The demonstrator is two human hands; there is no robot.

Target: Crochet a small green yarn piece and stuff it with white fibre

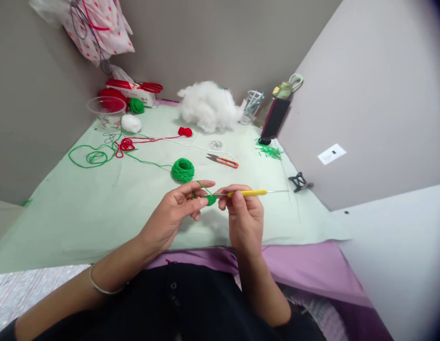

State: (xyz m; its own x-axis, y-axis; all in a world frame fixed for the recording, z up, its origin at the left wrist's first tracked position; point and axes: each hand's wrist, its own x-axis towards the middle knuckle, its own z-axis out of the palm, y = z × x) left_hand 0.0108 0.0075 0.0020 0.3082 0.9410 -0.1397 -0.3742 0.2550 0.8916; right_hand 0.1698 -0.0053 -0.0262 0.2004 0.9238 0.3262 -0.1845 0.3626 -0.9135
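Between thumb and fingers, my left hand [180, 203] pinches a small green crochet piece [211, 200], and a strand of green yarn runs up over its raised index finger. My right hand [244, 213] is closed on the yellow handle of a crochet hook [253, 192]. The hook's metal tip points left and meets the green piece; whether it passes through a stitch is too small to tell. Just beyond my left hand sits a green yarn ball [183, 170]. Orange-handled thread snips [222, 160] lie behind my hands.
White stuffing [209, 106] is heaped at the back, beside a glass of pens [253, 108] and a phone [275, 117] leaning on a bottle. Green yarn scraps [269, 151] and a black clip [300, 182] lie right. Red yarn [126, 144] and a plastic tub [106, 113] are left.
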